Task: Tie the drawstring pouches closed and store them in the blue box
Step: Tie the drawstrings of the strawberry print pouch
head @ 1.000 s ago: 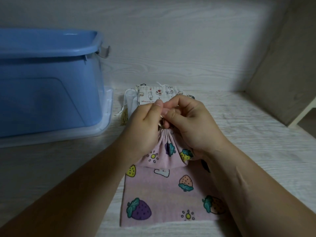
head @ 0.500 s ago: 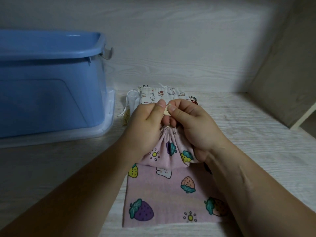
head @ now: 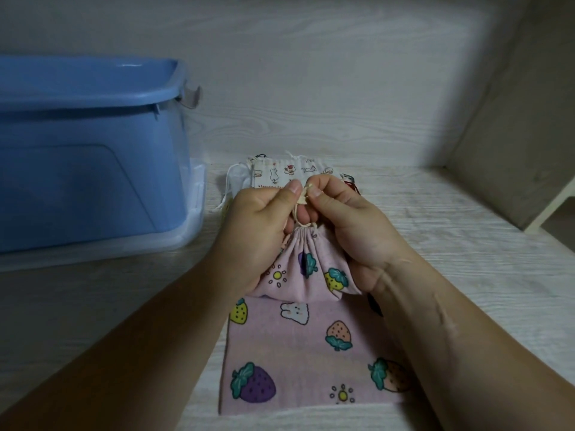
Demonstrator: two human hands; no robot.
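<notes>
A pink strawberry-print pouch (head: 306, 269) with its mouth gathered shut is held up between my hands. My left hand (head: 261, 231) and my right hand (head: 348, 225) both pinch its cream drawstring (head: 301, 199) just above the gathered neck. Under it a second pink strawberry pouch (head: 295, 362) lies flat on the table. Behind my hands lies a white cat-print pouch (head: 286, 171), partly hidden. The blue box (head: 87, 144) stands open at the left.
The box sits on a clear lid (head: 199, 194). A wood-grain wall (head: 311, 73) closes the back, and a beige panel (head: 522, 119) stands at the right. A white pouch edge with loose strings (head: 231, 185) lies beside the box.
My hands have lifted the drawstring ends a little higher above the gathered neck, and the pouch rose slightly with them.
</notes>
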